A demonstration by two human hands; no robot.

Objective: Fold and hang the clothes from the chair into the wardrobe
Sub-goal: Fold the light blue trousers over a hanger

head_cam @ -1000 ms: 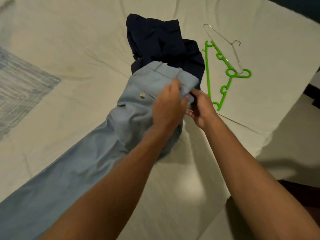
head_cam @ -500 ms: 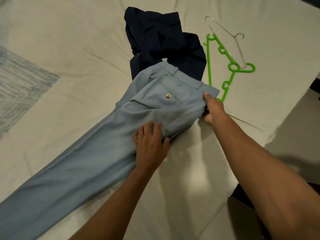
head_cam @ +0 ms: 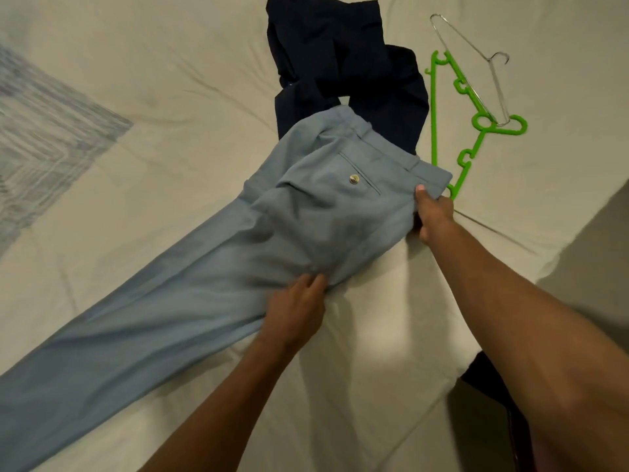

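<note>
Light blue trousers (head_cam: 211, 284) lie flat on the bed, legs running to the lower left, back pocket with a button facing up. My right hand (head_cam: 432, 216) pinches the waistband corner at the right. My left hand (head_cam: 296, 311) grips the near edge of the seat at the crotch, its fingertips tucked under the cloth. A dark navy garment (head_cam: 343, 63) lies crumpled just beyond the waistband, partly under it. A green plastic hanger (head_cam: 476, 124) and a thin wire hanger (head_cam: 476, 59) lie to the right of the clothes.
The bed has a cream sheet (head_cam: 170, 97) with a blue-grey patterned patch (head_cam: 41, 141) at the left. The bed's edge runs down the right side, with floor (head_cam: 595, 253) beyond it. Something dark (head_cam: 490, 383) shows below the bed's corner.
The trousers went from bunched in both hands to spread flat. My left hand slid from the waistband down to the seat edge, and my right hand kept the waistband corner.
</note>
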